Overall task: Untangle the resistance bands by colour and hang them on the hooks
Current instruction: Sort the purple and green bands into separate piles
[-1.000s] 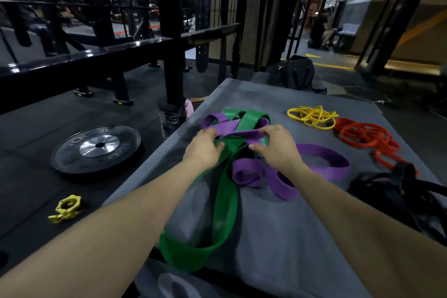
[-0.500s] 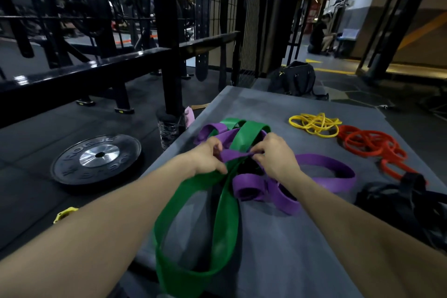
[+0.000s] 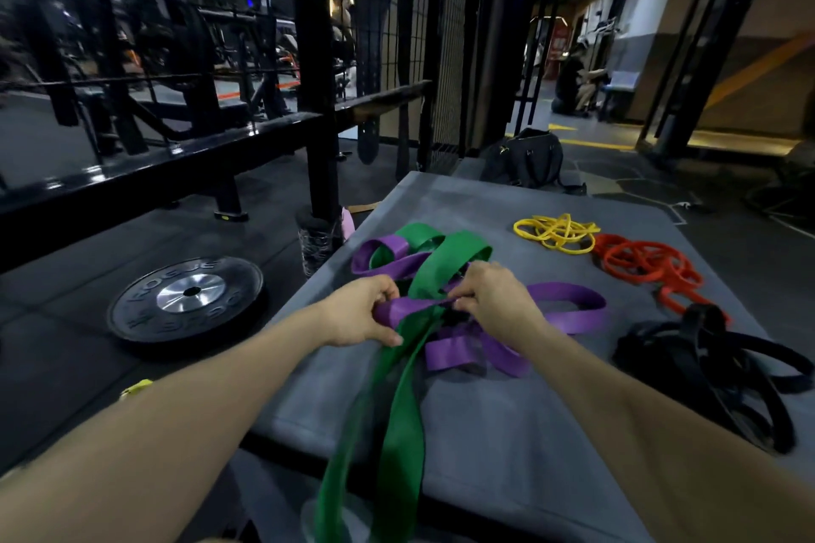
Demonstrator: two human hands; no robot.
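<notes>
Both hands are in the knot at the middle of the grey worktop (image 3: 507, 432). My left hand (image 3: 359, 313) pinches a flat stretch of the purple band (image 3: 569, 304) between thumb and curled fingers, and my right hand (image 3: 494, 295) pinches the same stretch a little further along, so the piece between them lies taut across the green band (image 3: 403, 423). I hold it this way to see which strap passes over which at the crossing. The green band runs under that purple stretch, loops up beyond my hands and trails off the near edge of the worktop toward me; its hanging part is blurred. More purple loops lie just right of and below my right hand, some folded on themselves, so I judge more than one purple loop is caught here, though I cannot count them. The other colours sit apart on the right: yellow bands (image 3: 558, 231) farthest, orange-red bands (image 3: 644, 265) just beside them, black bands (image 3: 723, 370) nearest me, each in its own heap, which keeps them out of this tangle. Green and purple are the only colours interlocked. No hooks can be made out from here, so hanging is some way off. On the floor to the left lies a weight plate (image 3: 187, 298).
</notes>
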